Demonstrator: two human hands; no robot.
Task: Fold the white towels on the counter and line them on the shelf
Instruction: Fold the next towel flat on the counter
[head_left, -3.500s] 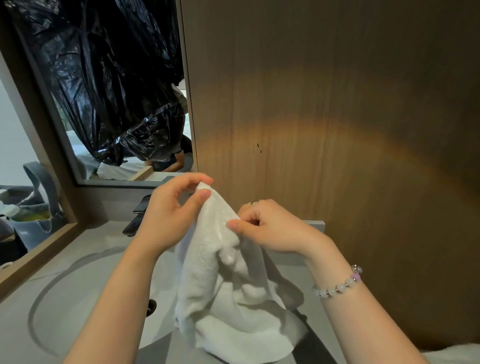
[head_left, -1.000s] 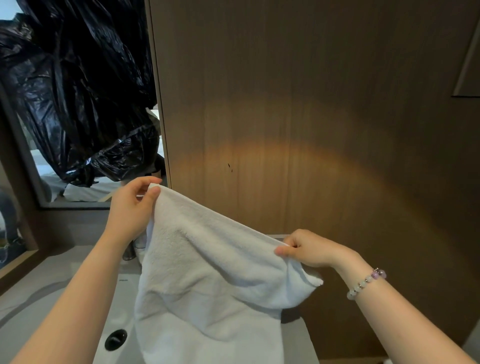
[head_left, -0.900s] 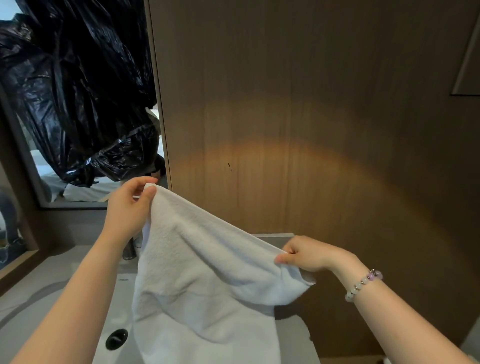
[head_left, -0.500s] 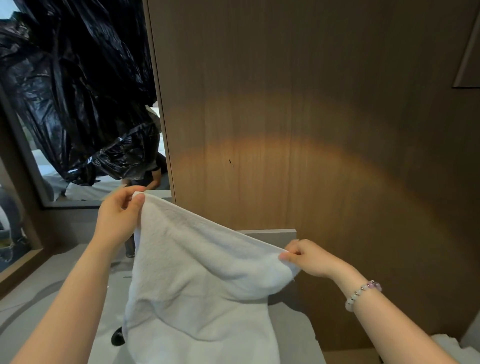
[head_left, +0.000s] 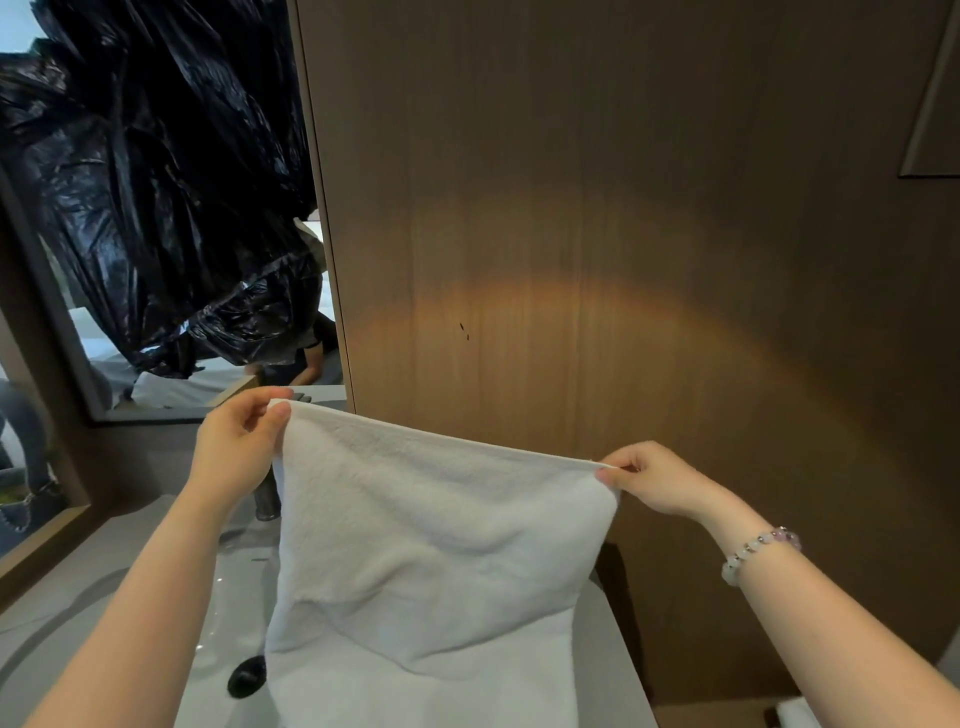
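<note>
Wood-panelled wall (head_left: 623, 208) ahead; grey tabletop (head_left: 608, 670) with a sink basin (head_left: 208, 639) below.

You hold the white towel (head_left: 441, 519) up in the air over the basin, its top edge stretched nearly level between your hands.
- Left hand (head_left: 236, 447): grip pinching the top left corner between thumb and fingers.
- Right hand (head_left: 654, 478): grip pinching the top right corner, fingers curled.

The lower part hangs doubled, and its bottom edge runs out of view.

Judgement: you are spreading the towel; no fold is made yet.

Risks:
- The hanging end sits close to the basin and drain (head_left: 247, 675). Lowering it there could wet it if the basin is damp.
- Both pinches sit at the very edge, so a shake could slip a corner.
- Unmatched corners would skew the fold.
</note>
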